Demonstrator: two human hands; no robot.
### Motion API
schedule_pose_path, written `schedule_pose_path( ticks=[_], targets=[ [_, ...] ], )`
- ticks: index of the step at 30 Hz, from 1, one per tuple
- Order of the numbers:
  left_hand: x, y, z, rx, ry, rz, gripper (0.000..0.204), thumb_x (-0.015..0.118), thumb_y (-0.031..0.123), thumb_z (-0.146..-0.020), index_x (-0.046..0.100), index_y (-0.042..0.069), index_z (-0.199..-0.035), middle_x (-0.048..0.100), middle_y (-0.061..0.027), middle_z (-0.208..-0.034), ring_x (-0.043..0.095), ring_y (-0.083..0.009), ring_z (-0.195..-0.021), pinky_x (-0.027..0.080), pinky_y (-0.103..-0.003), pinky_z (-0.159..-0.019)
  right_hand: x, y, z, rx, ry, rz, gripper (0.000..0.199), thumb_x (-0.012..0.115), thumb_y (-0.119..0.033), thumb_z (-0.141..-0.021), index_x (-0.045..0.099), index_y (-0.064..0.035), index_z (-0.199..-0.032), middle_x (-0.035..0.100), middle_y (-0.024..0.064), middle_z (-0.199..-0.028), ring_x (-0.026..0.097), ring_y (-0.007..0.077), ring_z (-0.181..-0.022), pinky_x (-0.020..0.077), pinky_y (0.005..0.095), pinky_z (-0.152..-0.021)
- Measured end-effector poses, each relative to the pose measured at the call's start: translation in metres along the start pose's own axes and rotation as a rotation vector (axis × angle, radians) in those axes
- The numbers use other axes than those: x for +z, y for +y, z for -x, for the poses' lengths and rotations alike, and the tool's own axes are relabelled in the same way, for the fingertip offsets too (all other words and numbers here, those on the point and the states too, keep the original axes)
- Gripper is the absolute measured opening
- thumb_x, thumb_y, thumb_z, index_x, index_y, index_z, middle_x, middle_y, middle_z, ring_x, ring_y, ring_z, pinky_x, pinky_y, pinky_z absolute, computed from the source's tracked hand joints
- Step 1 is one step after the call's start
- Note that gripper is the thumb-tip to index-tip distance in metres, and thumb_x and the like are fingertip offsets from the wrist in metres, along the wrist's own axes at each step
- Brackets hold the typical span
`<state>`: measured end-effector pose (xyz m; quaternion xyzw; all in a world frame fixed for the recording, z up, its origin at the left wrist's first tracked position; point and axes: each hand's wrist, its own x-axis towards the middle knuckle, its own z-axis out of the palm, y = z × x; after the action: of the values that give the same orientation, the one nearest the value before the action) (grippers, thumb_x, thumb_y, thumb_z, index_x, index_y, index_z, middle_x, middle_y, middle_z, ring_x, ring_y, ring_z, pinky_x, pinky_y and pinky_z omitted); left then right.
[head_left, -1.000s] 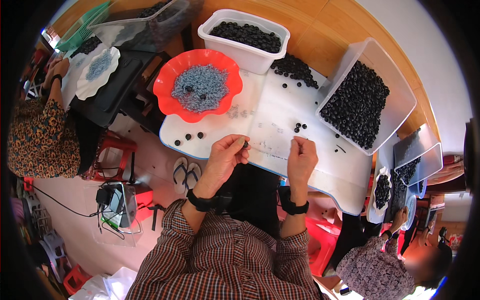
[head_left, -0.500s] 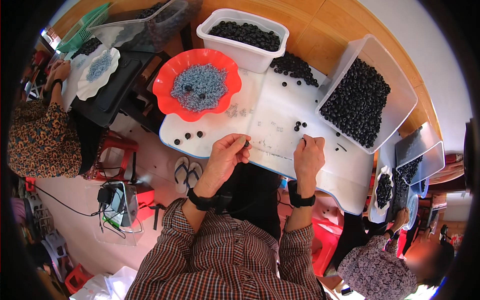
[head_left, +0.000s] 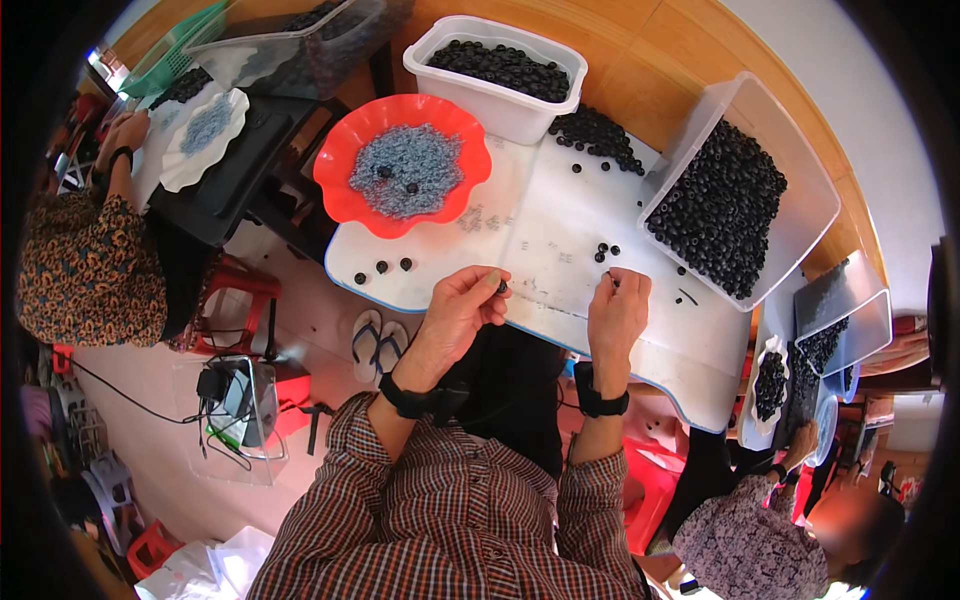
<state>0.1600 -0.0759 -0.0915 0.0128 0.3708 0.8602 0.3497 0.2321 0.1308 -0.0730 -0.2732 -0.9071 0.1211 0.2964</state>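
The left hand is curled over the near edge of the white board, and its thumb and forefinger pinch a small black ring. The right hand lies on the board a little to the right, fingers bent down, with the fingertips pressed on a tiny dark piece; I cannot tell if it grips it or only touches it. Just above this hand lie three loose black rings. Three more rings lie near the left end of the board. Behind the left hand stands a red bowl with small grey-blue parts and a few black rings in it. A white tub of black rings stands behind the board, and a clear bin, tilted and full of the same rings, is at the right. Between them a heap of rings rests on the board.
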Motion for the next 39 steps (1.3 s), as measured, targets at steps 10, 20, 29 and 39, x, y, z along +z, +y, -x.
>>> schedule_pose_path(
  ticks=[10, 20, 29, 39],
  targets=[
    [0.014, -0.008, 0.0, -0.056, -0.036, 0.044, 0.022, 0.057, 0.019, -0.098, 0.063, -0.001, -0.106, 0.065, -0.0056, -0.084, 0.059, -0.0096, -0.066, 0.049, -0.023, -0.06, -0.015, -0.043, 0.032, 0.377, -0.243, -1.014, 0.026, 0.061, -0.005, -0.093, 0.062, 0.0032, -0.117, 0.066, 0.0061, -0.092, 0.062, 0.0106, -0.072, 0.0488, 0.0232, -0.062],
    [0.042, -0.003, 0.007, -0.066, -0.137, 0.083, 0.024, 0.056, 0.017, -0.099, 0.064, -0.001, -0.111, 0.064, -0.0048, -0.084, 0.061, -0.0099, -0.069, 0.052, -0.023, -0.064, -0.031, -0.045, 0.034, 0.459, -0.323, -1.401, 0.018, 0.066, -0.003, -0.09, 0.067, 0.0037, -0.107, 0.07, 0.0082, -0.087, 0.065, 0.0119, -0.072, 0.0459, 0.0216, -0.062],
    [0.05, 0.001, 0.01, -0.066, -0.182, 0.148, 0.026, 0.056, 0.017, -0.099, 0.063, -0.003, -0.115, 0.065, -0.0068, -0.09, 0.063, -0.0104, -0.076, 0.054, -0.023, -0.068, -0.031, -0.042, 0.037, 0.42, -0.268, -1.469, 0.018, 0.069, 0.006, -0.083, 0.069, 0.0014, -0.1, 0.062, 0.0063, -0.098, 0.058, 0.0133, -0.089, 0.0474, 0.0253, -0.075],
    [0.057, 0.003, 0.011, -0.074, -0.1, 0.126, 0.021, 0.058, 0.015, -0.098, 0.065, -0.001, -0.109, 0.066, -0.0046, -0.079, 0.063, -0.0107, -0.064, 0.053, -0.023, -0.059, -0.033, -0.048, 0.037, 0.33, -0.228, -1.429, 0.019, 0.07, 0.01, -0.08, 0.07, 0.001, -0.097, 0.061, 0.006, -0.098, 0.058, 0.0143, -0.091, 0.0468, 0.0267, -0.082]
  ],
)
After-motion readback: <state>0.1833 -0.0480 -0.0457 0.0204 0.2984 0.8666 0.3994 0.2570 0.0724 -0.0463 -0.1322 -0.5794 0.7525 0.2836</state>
